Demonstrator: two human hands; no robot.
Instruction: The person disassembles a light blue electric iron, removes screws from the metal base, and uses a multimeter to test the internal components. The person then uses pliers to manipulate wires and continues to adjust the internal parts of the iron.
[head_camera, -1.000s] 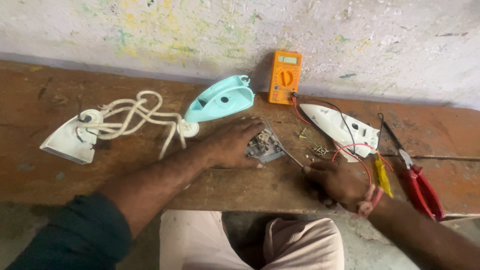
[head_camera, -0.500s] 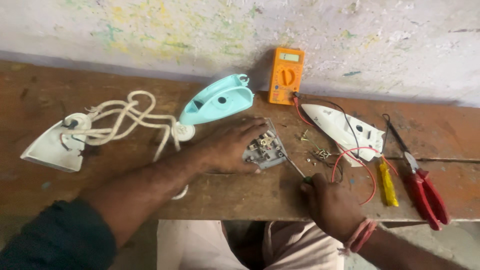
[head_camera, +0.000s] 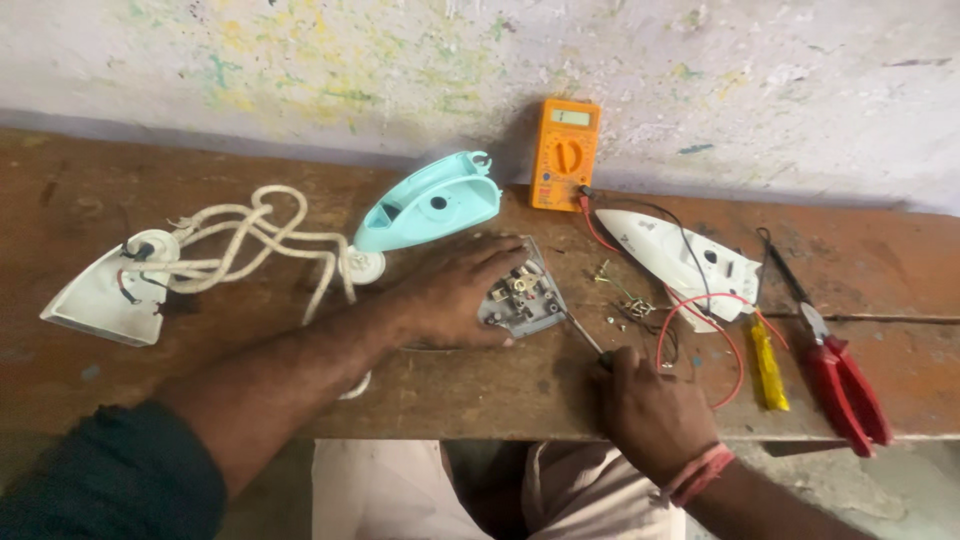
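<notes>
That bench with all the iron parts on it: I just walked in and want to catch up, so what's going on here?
A person sits at a wooden bench with a clothes iron taken apart. The left hand holds down the metal base plate, while the right hand works a screwdriver at its edge. Around them lie a light blue iron cover, a white cord, an orange meter, a white shell and red pliers.

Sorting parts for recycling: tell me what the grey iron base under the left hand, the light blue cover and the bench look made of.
Grey iron base: likely dull cast metal, matte grey.
Light blue cover: plastic, smooth, slightly glossy moulded shape.
Bench: wood, worn brown, scratched and stained.
</notes>
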